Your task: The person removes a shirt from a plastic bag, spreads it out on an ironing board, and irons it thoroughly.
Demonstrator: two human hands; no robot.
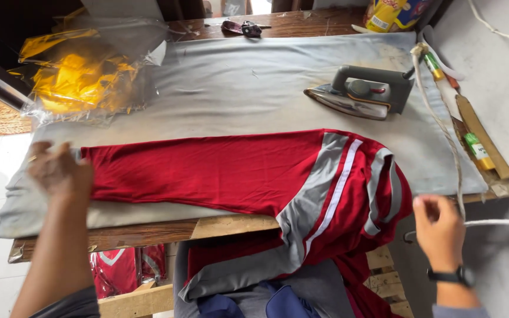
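The red garment (219, 171) is flattened by the left hand (60, 172), fingers spread; the white cord (443, 126) is pinched clear by the right hand (439, 227).

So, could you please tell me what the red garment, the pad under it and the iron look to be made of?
Red garment: smooth knit, likely synthetic, by its slight sheen. Grey pad: matte woven cloth, stained and creased. Iron: shiny metal soleplate, grey handle probably plastic. Left hand rests on the garment.
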